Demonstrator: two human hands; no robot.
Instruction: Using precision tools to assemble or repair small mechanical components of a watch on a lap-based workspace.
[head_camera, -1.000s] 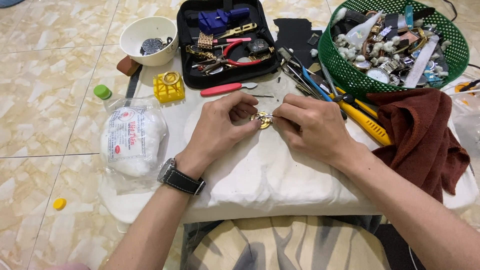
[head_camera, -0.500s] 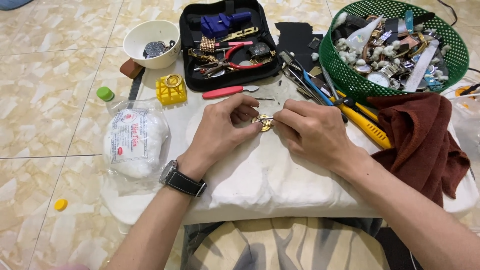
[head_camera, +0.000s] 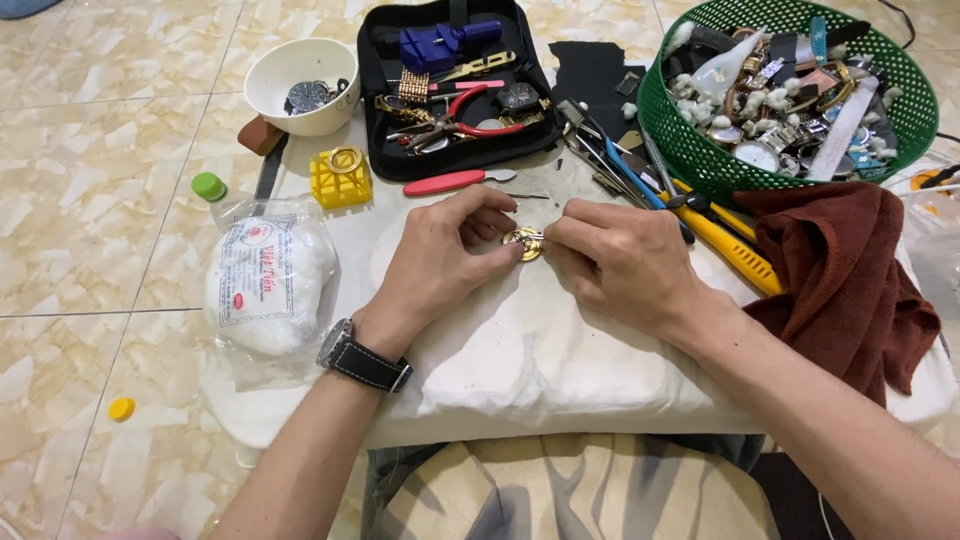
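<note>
Step in hand: fine work on a small gold watch case, held between both hands over the white cushion on the tabletop.
Left hand: fingertips pinched on the left edge of the case, steadying it; a black-strapped wristwatch sits on that wrist.
Right hand: fingers pressed together on the case's right edge, apparently with a thin tool, too small to tell.
Next move, as I judge it: a steady grip and light pressure, so the case does not slip.
Around: open black tool case and red-handled tool just beyond the hands; yellow-handled tools near the right hand; green basket of watch parts; brown cloth; white bowl; yellow holder; bag of cotton.
In the way: nothing between the hands; the yellow-handled tools crowd the right side.
</note>
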